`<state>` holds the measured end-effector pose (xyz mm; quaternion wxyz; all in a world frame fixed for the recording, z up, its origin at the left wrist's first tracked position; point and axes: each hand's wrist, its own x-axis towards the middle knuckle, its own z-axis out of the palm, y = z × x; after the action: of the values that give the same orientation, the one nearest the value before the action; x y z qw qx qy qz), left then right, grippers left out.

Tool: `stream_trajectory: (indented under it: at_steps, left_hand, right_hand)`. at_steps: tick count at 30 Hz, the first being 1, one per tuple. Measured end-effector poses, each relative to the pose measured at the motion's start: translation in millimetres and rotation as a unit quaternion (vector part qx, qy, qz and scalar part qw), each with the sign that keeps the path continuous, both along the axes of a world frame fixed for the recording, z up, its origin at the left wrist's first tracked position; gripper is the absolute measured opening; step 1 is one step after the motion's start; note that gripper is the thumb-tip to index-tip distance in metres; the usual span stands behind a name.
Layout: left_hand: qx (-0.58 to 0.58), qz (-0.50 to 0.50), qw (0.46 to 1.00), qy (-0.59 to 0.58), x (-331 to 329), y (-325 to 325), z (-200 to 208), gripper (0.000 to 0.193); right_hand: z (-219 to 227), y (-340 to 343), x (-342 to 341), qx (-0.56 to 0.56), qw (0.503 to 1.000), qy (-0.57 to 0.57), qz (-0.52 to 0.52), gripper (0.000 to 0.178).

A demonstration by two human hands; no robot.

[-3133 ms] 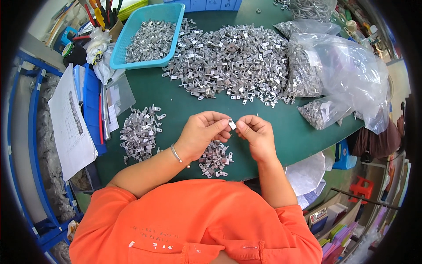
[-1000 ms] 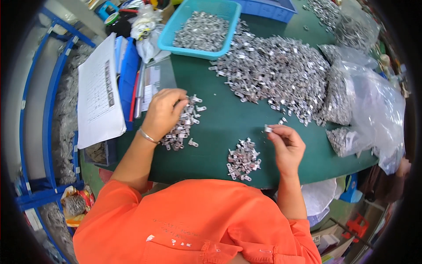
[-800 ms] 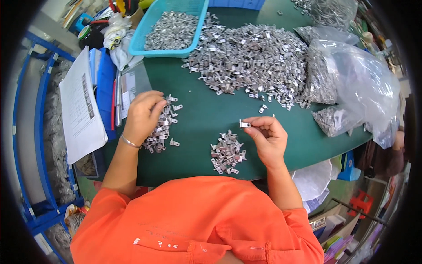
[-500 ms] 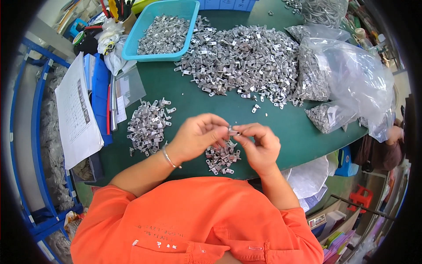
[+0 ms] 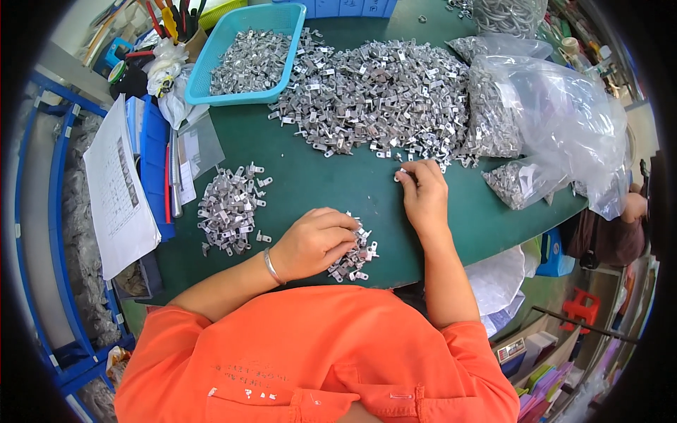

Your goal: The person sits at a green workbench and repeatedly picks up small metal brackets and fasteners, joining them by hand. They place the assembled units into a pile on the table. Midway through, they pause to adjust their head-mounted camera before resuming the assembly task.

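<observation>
My right hand (image 5: 425, 194) has reached forward to the near edge of the large heap of small metal brackets (image 5: 381, 92). Its thumb and forefinger pinch one small metal bracket (image 5: 399, 175). Close to my body, my left hand (image 5: 316, 243), with a bangle at the wrist, rests at a small pile of brackets (image 5: 361, 259). The left fingers are curled together over that pile's edge, and their tips are partly hidden, so I cannot make out what is in them. Another pile of brackets (image 5: 229, 211) lies farther left on the green table (image 5: 310, 173).
A turquoise basket (image 5: 194, 84) of metal parts stands at the back left. Plastic bags of parts (image 5: 497, 113) lie at the right. On the left are paper sheets (image 5: 120, 190) and a blue tray (image 5: 151, 151); beyond stands a blue rack (image 5: 60, 218).
My hands, together over the small pile before, have parted. The right has moved forward to the large heap and pinches a bracket there; the left has come down to the small pile.
</observation>
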<state>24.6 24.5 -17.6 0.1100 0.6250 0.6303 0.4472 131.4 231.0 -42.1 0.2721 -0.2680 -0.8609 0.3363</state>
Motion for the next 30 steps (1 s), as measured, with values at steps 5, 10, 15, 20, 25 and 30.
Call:
stream_trajectory:
  at_steps: [5,10,15,20,25,30]
  left_hand:
    - [0.003,0.015,0.998,-0.057,-4.9,3.5,5.3,0.012]
    - [-0.036,0.063,0.971,-0.228,1.9,11.8,14.0,0.012]
    - [-0.034,0.042,0.911,-0.409,10.6,18.9,11.7,0.017]
    - [0.026,0.091,0.979,-0.181,1.5,10.6,11.3,0.017]
    - [0.068,0.275,0.959,0.013,-43.8,-8.4,34.9,0.015]
    - [-0.109,0.336,0.925,0.139,-98.2,-55.7,29.8,0.010]
  right_hand:
    - [16.3,-22.6,12.7,-0.441,0.879,0.152,0.101,0.011]
    - [18.5,-35.4,22.8,-0.562,0.772,0.240,0.173,0.013]
    - [21.3,-54.9,24.1,-0.410,0.858,0.250,0.184,0.011]
    - [27.3,-45.2,16.1,-0.052,0.956,0.189,0.220,0.018]
    - [8.1,-4.7,-16.3,0.134,0.988,0.069,0.018,0.013]
    - [-3.8,2.0,-17.3,0.058,0.995,0.069,-0.031,0.007]
